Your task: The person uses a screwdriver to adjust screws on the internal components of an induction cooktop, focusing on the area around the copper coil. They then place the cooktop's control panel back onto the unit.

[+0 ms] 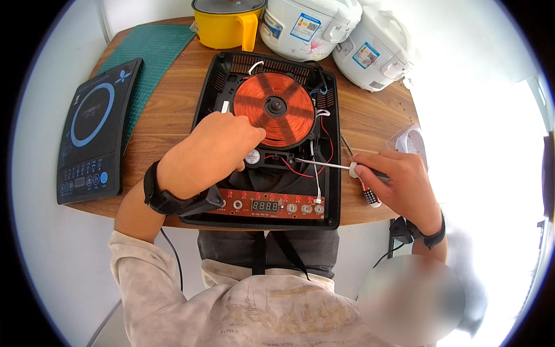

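Note:
An opened induction cooker body [332, 208] lies before me, with a round copper coil [283, 95], red, white and blue wires, a black fan [277, 179] and a brown control board [243, 214] along its front. My left hand [211, 153] is curled over the coil's lower left edge; whatever its fingers grip is hidden. My right hand [393, 182] grips a screwdriver [326, 165], its shaft pointing left and its tip beside the small black part below the coil. A second tool [372, 196] with a red and patterned handle lies partly under my right hand.
A closed cooktop [98, 127] lies at the left on a green mat [159, 43]. A yellow pot [222, 26] and two white rice cookers [298, 34], [370, 61] stand along the back. A white plastic item [413, 141] sits at the table's right edge.

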The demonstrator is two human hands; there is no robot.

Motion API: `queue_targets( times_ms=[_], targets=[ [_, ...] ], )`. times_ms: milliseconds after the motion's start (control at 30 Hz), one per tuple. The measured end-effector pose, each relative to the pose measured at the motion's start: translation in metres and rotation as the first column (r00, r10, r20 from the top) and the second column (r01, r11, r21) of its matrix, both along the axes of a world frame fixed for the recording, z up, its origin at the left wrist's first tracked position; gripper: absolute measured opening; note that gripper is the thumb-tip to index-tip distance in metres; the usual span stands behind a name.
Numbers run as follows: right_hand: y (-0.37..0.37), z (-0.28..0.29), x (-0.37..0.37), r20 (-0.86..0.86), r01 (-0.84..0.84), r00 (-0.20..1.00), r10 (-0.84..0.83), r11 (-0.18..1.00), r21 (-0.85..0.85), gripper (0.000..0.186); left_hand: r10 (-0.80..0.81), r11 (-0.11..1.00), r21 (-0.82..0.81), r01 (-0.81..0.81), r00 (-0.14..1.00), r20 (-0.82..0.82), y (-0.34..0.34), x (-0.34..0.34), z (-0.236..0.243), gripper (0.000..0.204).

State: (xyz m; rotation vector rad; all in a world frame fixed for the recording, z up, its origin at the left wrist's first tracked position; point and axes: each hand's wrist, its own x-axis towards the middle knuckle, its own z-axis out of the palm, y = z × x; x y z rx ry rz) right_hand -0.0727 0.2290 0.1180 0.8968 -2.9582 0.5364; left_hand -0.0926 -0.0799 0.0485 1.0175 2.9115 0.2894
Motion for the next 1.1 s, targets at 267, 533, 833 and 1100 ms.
queue_targets(
  times_ms=[267,533,833,1100],
  targets=[
    [0.001,-0.001,-0.001,-0.021,-0.043,0.999,0.043,0.999,0.024,0.019,0.003,1.0,-0.007,-0.003,1.0,0.009,0.001,0.001,0.003,0.037],
    [-0.01,0.013,-0.004,-0.011,-0.089,0.996,0.091,0.989,0.122,0.02,-0.002,1.0,-0.012,0.002,1.0,0.007,0.001,0.001,0.001,0.037],
    [-0.019,0.03,-0.006,-0.008,-0.127,0.992,0.128,0.99,0.056,0.023,-0.014,1.0,0.006,0.014,1.0,-0.022,0.0,0.003,-0.001,0.038],
    [-0.019,0.026,-0.012,-0.106,-0.187,0.979,0.175,0.976,-0.114,0.025,-0.016,0.999,0.045,0.018,0.999,-0.051,-0.002,0.004,-0.003,0.036]
  ],
)
